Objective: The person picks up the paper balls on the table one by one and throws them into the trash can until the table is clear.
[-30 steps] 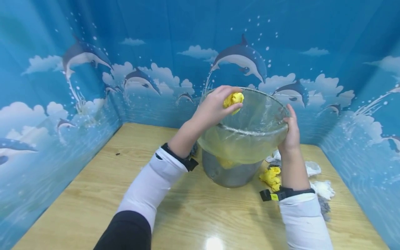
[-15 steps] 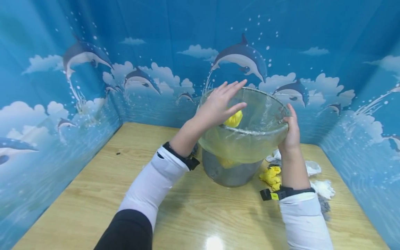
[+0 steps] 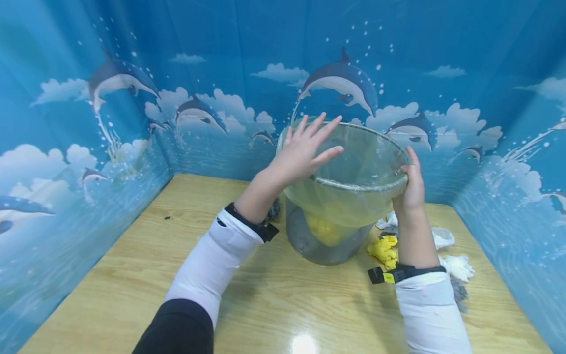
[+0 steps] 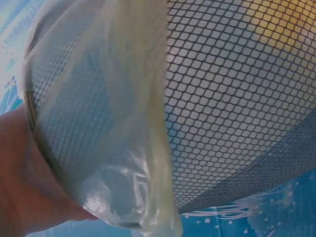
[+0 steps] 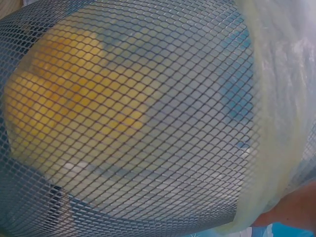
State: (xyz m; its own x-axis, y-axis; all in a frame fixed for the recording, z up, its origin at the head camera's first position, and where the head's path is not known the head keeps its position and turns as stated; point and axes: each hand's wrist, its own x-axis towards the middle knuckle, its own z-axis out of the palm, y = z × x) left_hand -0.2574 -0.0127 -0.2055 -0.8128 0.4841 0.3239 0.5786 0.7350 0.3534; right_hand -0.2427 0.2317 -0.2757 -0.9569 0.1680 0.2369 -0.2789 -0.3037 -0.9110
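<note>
A grey mesh wastebasket [image 3: 305,241] stands tilted toward the left hand, lined with a thin, pale yellowish plastic bag [image 3: 353,209] folded over its rim. Through the mesh, yellow crumpled paper [image 5: 84,94] shows inside the bag. The left hand [image 3: 298,155] is over the near left rim, fingers straight and spread, holding nothing. On the opposite side the right hand [image 3: 410,189] grips the rim, its thumb over the edge. Part of the left palm shows beside the bagged rim in the left wrist view.
Right of the wastebasket lie a yellow crumpled wad [image 3: 383,251], white crumpled pieces [image 3: 457,268] and a grey wad [image 3: 459,294]. A dark grey wad [image 3: 274,210] sits behind the left wrist. Blue dolphin-print curtains [image 3: 247,73] surround the wooden table [image 3: 168,275].
The left hand let go of a yellow crumpled wad, which dropped inside the bagged wastebasket. Its fingers spread apart. The yellow patch behind the mesh grew larger; the right hand stayed put.
</note>
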